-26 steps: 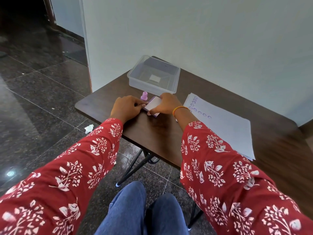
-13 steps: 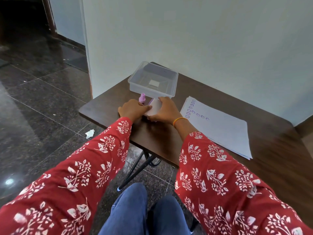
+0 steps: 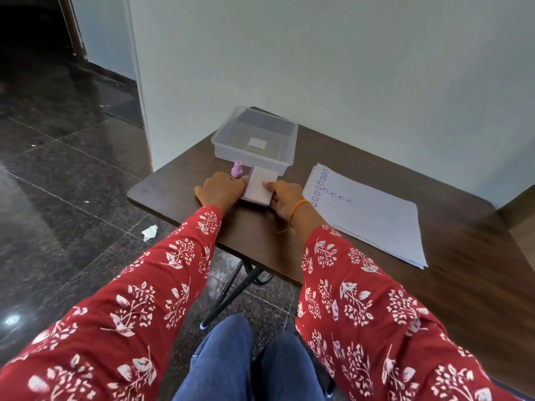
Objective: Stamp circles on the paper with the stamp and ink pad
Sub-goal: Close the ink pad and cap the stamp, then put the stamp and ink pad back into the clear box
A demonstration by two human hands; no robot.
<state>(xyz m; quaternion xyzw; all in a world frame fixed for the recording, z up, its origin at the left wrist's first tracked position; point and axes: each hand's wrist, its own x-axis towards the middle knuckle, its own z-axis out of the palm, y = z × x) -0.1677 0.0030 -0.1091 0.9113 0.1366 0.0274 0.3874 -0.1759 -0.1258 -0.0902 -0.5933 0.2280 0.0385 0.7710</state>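
The ink pad [image 3: 259,188], a flat pale lilac case with a purple rim, lies on the brown table [image 3: 252,230] just in front of a clear tub. My left hand [image 3: 221,188] grips its left side and my right hand [image 3: 285,198] grips its right side. The lid looks down; I cannot tell whether it is fully shut. A small pink-purple stamp [image 3: 237,168] stands upright behind my left hand. To the right lies the white paper [image 3: 373,218], with a column and a short row of purple circle stamps near its left edge.
A clear plastic tub [image 3: 254,140] stands against the white wall at the table's far left. The table's left and near edges are close to my hands. A dark tiled floor with a scrap of white paper [image 3: 150,232] lies left of the table.
Both hands stay on the ink pad, which now shows more between them as my right hand has slid to its right edge. The camera view has shifted slightly.
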